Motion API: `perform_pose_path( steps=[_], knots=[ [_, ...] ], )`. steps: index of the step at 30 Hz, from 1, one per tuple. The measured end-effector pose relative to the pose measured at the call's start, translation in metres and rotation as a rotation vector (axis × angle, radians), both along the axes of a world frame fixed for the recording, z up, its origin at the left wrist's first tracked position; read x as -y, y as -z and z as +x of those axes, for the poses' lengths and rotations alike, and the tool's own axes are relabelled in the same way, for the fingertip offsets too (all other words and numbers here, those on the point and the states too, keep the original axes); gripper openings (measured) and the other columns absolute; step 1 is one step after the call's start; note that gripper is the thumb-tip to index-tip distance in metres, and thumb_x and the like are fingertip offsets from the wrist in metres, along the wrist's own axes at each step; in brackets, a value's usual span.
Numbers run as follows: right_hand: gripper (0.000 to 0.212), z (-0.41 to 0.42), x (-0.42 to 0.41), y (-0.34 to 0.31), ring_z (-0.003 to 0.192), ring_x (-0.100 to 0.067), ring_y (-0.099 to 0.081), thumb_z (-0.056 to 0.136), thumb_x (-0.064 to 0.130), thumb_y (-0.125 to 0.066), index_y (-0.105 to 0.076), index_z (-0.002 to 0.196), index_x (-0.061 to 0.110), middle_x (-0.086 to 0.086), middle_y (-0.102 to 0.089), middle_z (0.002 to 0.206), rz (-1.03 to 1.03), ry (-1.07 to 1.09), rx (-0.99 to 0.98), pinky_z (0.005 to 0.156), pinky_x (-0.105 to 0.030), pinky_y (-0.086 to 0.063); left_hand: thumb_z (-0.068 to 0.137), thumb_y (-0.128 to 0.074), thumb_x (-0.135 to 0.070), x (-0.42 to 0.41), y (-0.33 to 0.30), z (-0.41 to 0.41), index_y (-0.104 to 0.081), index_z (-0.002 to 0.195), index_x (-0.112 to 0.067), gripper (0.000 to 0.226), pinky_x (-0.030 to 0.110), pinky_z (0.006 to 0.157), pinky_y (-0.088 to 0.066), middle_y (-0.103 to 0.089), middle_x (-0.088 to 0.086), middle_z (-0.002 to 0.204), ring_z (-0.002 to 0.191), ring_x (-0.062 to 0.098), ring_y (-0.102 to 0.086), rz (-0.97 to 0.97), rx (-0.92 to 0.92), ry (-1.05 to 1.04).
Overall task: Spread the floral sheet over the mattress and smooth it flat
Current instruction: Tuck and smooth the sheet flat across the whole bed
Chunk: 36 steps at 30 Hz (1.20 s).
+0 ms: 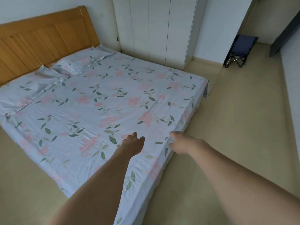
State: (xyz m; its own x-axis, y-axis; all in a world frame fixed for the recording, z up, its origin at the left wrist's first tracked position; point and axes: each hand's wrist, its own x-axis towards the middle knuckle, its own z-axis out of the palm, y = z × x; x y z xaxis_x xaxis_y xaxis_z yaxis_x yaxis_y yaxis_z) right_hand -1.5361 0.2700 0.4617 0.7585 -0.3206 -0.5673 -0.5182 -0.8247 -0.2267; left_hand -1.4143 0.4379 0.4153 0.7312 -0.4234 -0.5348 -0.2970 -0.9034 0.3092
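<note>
I see my left hand (132,144) flat, fingers relaxed, on the pale blue floral cotton sheet (90,103); my right hand (178,143) pinches its edge.

Two bare forearms, no sleeves, left hand (132,144), right hand (179,143)
</note>
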Motion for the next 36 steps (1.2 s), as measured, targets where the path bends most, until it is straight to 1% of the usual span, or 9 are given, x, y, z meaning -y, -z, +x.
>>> perform_pose_path(
  steps=[2,4,7,11,15,20,27,31,36],
  knots=[
    [0.058,0.018,0.027,0.000,0.138,-0.031,-0.032,0.099,0.032,-0.033,-0.015,0.152,0.019,-0.002,-0.015,0.159,0.001,-0.036,0.009,0.108,-0.041,-0.034,0.098,-0.026,-0.034,0.022,-0.012,0.006,-0.035,0.138,-0.013,0.046,0.050,0.108,-0.029,-0.031,0.015,0.148,0.133,0.036,-0.030,-0.031,-0.006,-0.050],
    [0.058,0.040,0.046,0.003,0.139,-0.030,-0.029,0.098,0.033,-0.034,-0.016,0.152,0.021,0.000,-0.013,0.160,0.013,-0.057,0.007,0.109,-0.043,-0.033,0.101,-0.024,-0.025,0.033,-0.015,0.022,-0.037,0.133,-0.009,0.039,0.048,0.106,-0.028,-0.031,0.017,0.145,0.130,0.038,-0.030,-0.026,0.017,-0.074],
    [0.060,0.082,0.076,0.011,0.140,-0.029,-0.029,0.097,0.034,-0.033,-0.015,0.153,0.023,0.002,-0.012,0.160,0.016,-0.107,0.001,0.110,-0.043,-0.032,0.102,-0.025,-0.028,0.048,-0.003,0.060,-0.038,0.133,-0.008,0.039,0.048,0.107,-0.030,-0.036,0.017,0.142,0.128,0.038,-0.034,-0.005,0.026,-0.134],
    [0.057,0.157,0.118,0.023,0.137,-0.027,-0.035,0.099,0.036,-0.032,-0.017,0.152,0.018,-0.002,-0.018,0.158,-0.015,-0.180,-0.010,0.109,-0.040,-0.032,0.100,-0.026,-0.035,0.076,0.013,0.124,-0.032,0.140,-0.011,0.047,0.053,0.108,-0.027,-0.036,0.017,0.143,0.131,0.038,-0.034,0.009,0.003,-0.280],
    [0.058,0.222,0.157,0.025,0.140,-0.029,-0.030,0.100,0.037,-0.032,-0.015,0.153,0.018,-0.001,-0.015,0.159,-0.029,-0.232,-0.041,0.111,-0.042,-0.029,0.104,-0.022,-0.022,0.112,0.009,0.168,-0.033,0.138,-0.005,0.040,0.048,0.107,-0.028,-0.033,0.020,0.141,0.130,0.037,-0.032,-0.002,-0.025,-0.286],
    [0.058,0.287,0.201,0.016,0.140,-0.029,-0.029,0.101,0.035,-0.032,-0.014,0.153,0.018,-0.001,-0.013,0.160,-0.035,-0.312,-0.045,0.112,-0.041,-0.029,0.095,-0.026,-0.044,0.148,0.017,0.229,-0.035,0.137,-0.015,0.051,0.055,0.106,-0.030,-0.038,0.014,0.143,0.130,0.037,-0.036,-0.043,-0.053,-0.470],
    [0.058,0.404,0.283,0.027,0.142,-0.028,-0.025,0.100,0.038,-0.032,-0.013,0.153,0.021,0.002,-0.010,0.161,-0.016,-0.446,0.047,0.113,-0.042,-0.026,0.094,-0.021,-0.041,0.236,0.019,0.309,-0.036,0.132,-0.015,0.049,0.056,0.104,-0.027,-0.037,0.013,0.141,0.124,0.038,-0.037,-0.042,0.015,-0.560],
    [0.059,0.479,0.336,0.047,0.144,-0.026,-0.023,0.101,0.038,-0.031,-0.011,0.154,0.021,0.001,-0.010,0.161,-0.030,-0.576,0.078,0.115,-0.041,-0.023,0.097,-0.024,-0.043,0.282,0.024,0.360,-0.031,0.141,-0.016,0.052,0.056,0.108,-0.022,-0.032,0.009,0.149,0.132,0.035,-0.033,-0.022,0.049,-0.720],
    [0.058,0.587,0.378,0.083,0.143,-0.024,-0.024,0.100,0.036,-0.031,-0.015,0.153,0.017,0.000,-0.015,0.160,-0.014,-0.704,0.141,0.115,-0.040,-0.024,0.097,-0.025,-0.038,0.306,0.052,0.432,-0.036,0.135,-0.013,0.047,0.058,0.109,-0.019,-0.033,0.010,0.147,0.132,0.035,-0.032,0.045,0.115,-0.903]
  ],
)
